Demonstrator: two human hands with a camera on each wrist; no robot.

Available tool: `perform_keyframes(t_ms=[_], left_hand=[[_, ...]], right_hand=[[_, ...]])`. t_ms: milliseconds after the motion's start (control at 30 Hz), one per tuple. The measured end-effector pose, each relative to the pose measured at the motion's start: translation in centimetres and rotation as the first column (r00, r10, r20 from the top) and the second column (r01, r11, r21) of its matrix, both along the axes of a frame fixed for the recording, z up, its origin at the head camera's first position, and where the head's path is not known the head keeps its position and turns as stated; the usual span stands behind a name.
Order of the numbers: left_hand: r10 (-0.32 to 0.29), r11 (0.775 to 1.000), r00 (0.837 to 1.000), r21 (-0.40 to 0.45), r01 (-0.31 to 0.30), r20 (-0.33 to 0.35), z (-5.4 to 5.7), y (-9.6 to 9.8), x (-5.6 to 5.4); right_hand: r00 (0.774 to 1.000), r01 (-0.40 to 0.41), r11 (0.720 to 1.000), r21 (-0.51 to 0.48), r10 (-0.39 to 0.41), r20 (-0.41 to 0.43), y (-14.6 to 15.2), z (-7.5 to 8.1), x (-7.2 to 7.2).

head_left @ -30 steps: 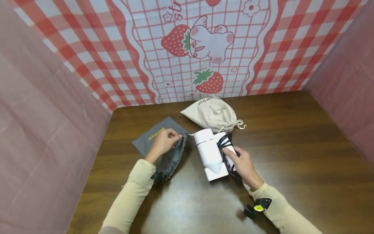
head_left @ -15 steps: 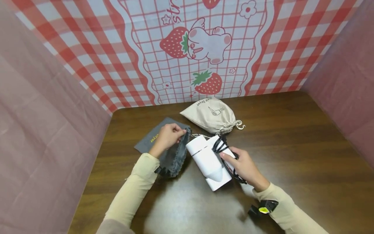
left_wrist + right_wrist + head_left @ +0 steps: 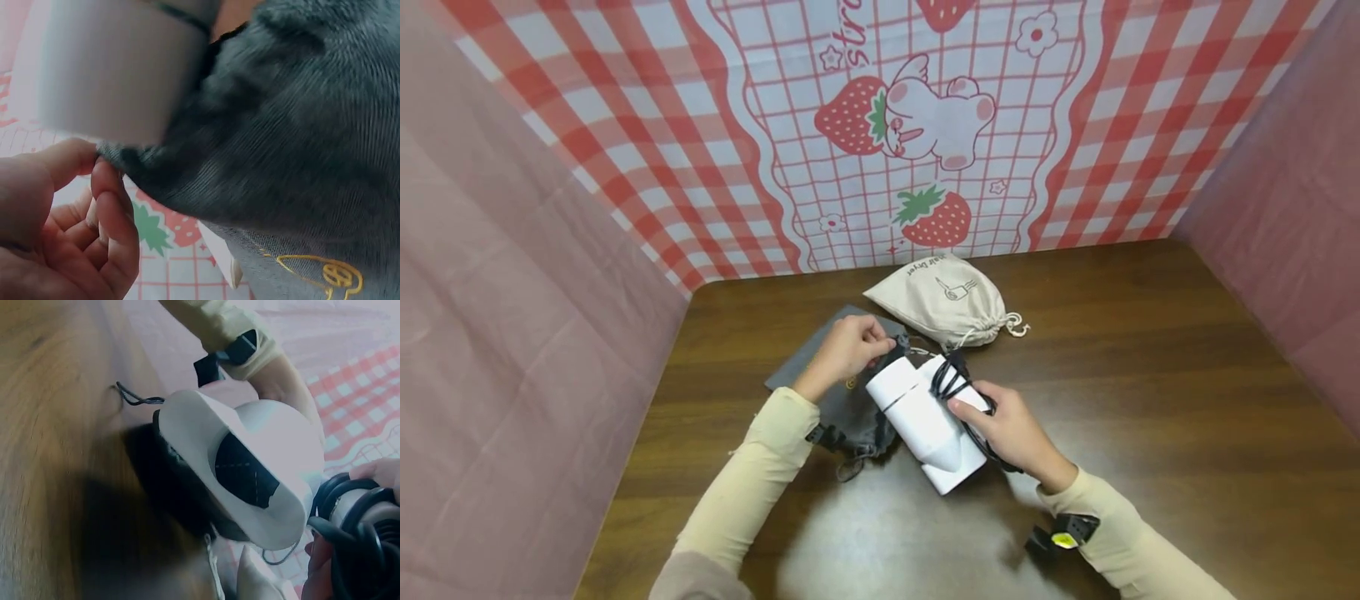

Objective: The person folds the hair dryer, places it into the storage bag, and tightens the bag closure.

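Note:
My left hand (image 3: 848,350) pinches the rim of a grey drawstring pouch (image 3: 842,417) between thumb and fingers. Yellow print shows on the pouch (image 3: 312,137) in the left wrist view. My right hand (image 3: 1011,429) grips the handle of a white hair dryer (image 3: 921,417), with a black cord (image 3: 951,379) wound round that handle. The dryer's barrel (image 3: 119,69) lies right against the pouch's mouth; whether its end is inside, I cannot tell. In the right wrist view, its wide flat nozzle (image 3: 269,519) faces the camera.
A beige drawstring bag (image 3: 940,296) printed "Hair Dryer" lies behind the dryer, near the back of the wooden table (image 3: 1150,375). A red and white strawberry cloth (image 3: 925,125) hangs at the back. Pink cloths (image 3: 512,333) hang at both sides.
My left hand has moved right with the pouch rim, towards the dryer. The dryer has tilted and shifted left, so its barrel now meets the pouch's mouth. The beige bag stays put.

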State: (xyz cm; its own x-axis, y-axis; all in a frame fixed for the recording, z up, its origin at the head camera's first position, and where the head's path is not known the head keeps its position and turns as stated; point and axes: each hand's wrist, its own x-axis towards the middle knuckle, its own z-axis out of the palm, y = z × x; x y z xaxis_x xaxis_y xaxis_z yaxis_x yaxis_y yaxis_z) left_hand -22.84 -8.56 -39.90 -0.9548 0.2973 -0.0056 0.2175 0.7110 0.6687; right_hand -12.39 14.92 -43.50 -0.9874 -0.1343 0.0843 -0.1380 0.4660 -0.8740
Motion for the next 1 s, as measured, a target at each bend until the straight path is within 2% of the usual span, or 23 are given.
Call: perform_keyframes(t_ms=[200, 367, 533, 767, 867, 1000], left_hand=[[-0.108, 0.994, 0.992, 0.039, 0.106, 0.059, 0.4, -0.6, 0.1], [-0.169, 0.985, 0.984, 0.038, 0.167, 0.053, 0.8, 0.0, 0.1], [-0.137, 0.99, 0.99, -0.013, 0.137, 0.013, 1.3, 1.0, 0.2], [-0.105, 0.994, 0.994, -0.023, 0.105, -0.02, 1.5, 2.7, 0.5], [-0.085, 0.996, 0.995, -0.039, 0.083, -0.048, 1.5, 3.3, 0.6], [-0.089, 0.995, 0.993, -0.061, 0.085, -0.074, 1.4, 3.8, 0.7]], right_hand=[[0.995, 0.103, 0.993, 0.064, -0.102, -0.01, 0.5, 0.0, -0.2], [0.99, 0.134, 0.983, 0.122, -0.128, -0.053, 0.3, -0.1, -0.3], [0.985, 0.107, 0.975, 0.196, -0.078, -0.151, -0.2, -0.2, 0.0], [0.965, 0.063, 0.948, 0.312, 0.022, -0.262, -1.1, 0.1, 0.5], [0.958, 0.041, 0.929, 0.368, 0.068, -0.279, -1.3, 0.5, 0.6], [0.96, -0.015, 0.893, 0.45, 0.14, -0.244, -1.5, 0.9, 0.5]])
